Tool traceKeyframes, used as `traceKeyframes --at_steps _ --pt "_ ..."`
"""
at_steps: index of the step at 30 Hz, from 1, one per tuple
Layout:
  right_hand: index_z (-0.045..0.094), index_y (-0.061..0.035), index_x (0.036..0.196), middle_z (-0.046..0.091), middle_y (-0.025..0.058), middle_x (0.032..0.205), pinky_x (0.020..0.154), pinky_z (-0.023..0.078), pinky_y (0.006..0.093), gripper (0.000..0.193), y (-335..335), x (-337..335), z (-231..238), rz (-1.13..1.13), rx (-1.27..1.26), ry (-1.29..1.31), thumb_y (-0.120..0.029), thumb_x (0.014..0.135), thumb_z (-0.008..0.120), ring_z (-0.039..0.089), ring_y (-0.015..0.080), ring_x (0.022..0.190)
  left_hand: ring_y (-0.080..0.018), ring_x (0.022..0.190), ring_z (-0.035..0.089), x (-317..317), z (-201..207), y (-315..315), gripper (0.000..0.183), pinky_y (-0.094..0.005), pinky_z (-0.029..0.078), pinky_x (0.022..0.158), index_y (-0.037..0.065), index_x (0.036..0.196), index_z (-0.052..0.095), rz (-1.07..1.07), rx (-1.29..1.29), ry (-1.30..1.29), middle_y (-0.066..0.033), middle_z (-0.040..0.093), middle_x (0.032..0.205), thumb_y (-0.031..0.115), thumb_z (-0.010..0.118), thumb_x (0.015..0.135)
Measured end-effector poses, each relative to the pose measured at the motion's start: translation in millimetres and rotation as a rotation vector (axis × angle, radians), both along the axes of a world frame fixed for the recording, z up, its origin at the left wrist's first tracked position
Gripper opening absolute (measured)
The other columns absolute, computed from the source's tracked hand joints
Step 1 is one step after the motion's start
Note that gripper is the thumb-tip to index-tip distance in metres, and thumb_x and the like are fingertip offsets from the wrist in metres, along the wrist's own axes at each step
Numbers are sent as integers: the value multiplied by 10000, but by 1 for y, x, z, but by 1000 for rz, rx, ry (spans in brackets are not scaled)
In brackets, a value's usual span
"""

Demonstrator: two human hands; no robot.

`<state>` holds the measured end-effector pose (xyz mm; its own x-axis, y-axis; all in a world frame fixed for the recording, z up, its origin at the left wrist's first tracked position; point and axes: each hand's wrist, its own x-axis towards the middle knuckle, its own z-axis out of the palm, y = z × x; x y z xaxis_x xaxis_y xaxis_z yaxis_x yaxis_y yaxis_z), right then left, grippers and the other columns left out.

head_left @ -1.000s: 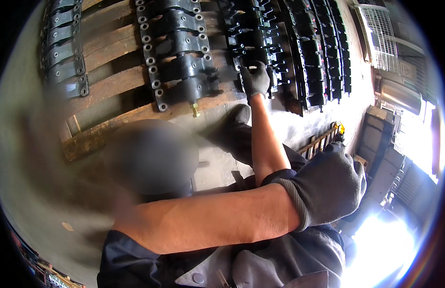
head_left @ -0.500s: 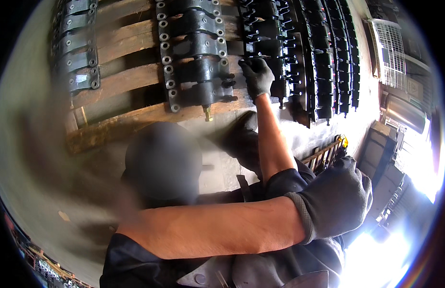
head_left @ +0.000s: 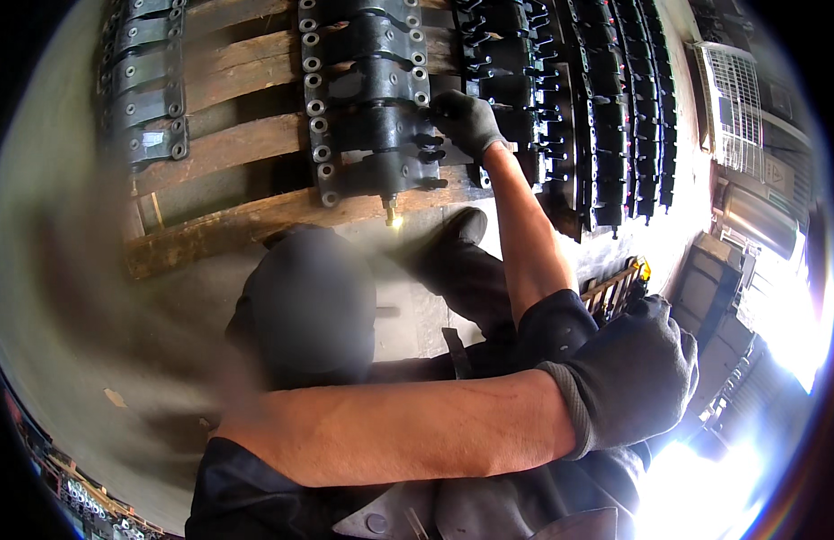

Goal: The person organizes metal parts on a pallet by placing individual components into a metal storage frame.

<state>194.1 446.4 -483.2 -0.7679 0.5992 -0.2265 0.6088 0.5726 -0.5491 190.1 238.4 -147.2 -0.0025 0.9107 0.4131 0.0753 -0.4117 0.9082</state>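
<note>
My right hand (head_left: 471,123), in a dark grey glove, is closed at the right flange of a black metal casting (head_left: 370,130). Its fingertips meet near a flange hole, and whatever they pinch is hidden. Just below, short black bolts (head_left: 430,148) stick out of the flange. A brass-coloured fitting (head_left: 393,212) projects from the near end of this row of castings. Across my body lies my left forearm, and my left hand (head_left: 628,376), also gloved, is curled into a fist at the right. What it may hold cannot be seen.
The castings lie on a wooden pallet (head_left: 246,155). Another row of castings (head_left: 147,94) lies left, with more bolted rows (head_left: 606,135) right. A wire basket (head_left: 732,108) stands at the far right. A blurred dark grey rounded shape (head_left: 313,306) fills the near middle.
My right hand has moved left, from the gap between two rows to the right flange of the middle row. My left fist has stayed in place.
</note>
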Motion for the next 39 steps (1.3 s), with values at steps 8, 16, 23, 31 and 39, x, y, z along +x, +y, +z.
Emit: traceKeyframes --at_steps 8,16,23,31,39 --pt "747 -162 1084 755 134 1034 838 574 415 277 3 -1 -1 74 29 -64 -337 870 761 721 353 970 -278 780 671 3 -3 2 207 -471 506 745 -27 944 735 17 36 62 -163 690 849 130 614 884" --pt "744 -158 1147 763 119 963 805 581 383 275 -5 0 30 -38 122 -189 -234 886 703 744 275 900 -277 775 662 -6 -2 0 215 -473 476 730 -20 930 735 23 108 193 -160 691 856 140 598 887" --pt "716 -184 1139 776 137 1020 879 568 468 421 16 34 64 -542 271 -125 -427 803 787 736 361 985 -280 784 663 -5 2 -1 207 -465 476 708 12 926 745 -5 -24 -8 -151 681 854 153 600 879" --pt "668 -150 1225 740 208 1130 942 543 495 566 24 25 22 -482 245 -348 -484 777 750 692 419 1092 -279 768 663 -6 -3 1 202 -471 483 701 8 908 742 59 124 185 -158 678 852 153 607 867" --pt "730 -139 999 754 101 921 742 569 385 260 20 -16 26 -119 206 -89 -356 864 780 733 325 856 -304 713 654 3 -4 -1 218 -491 498 723 -23 910 715 184 94 62 -176 673 790 158 598 876"
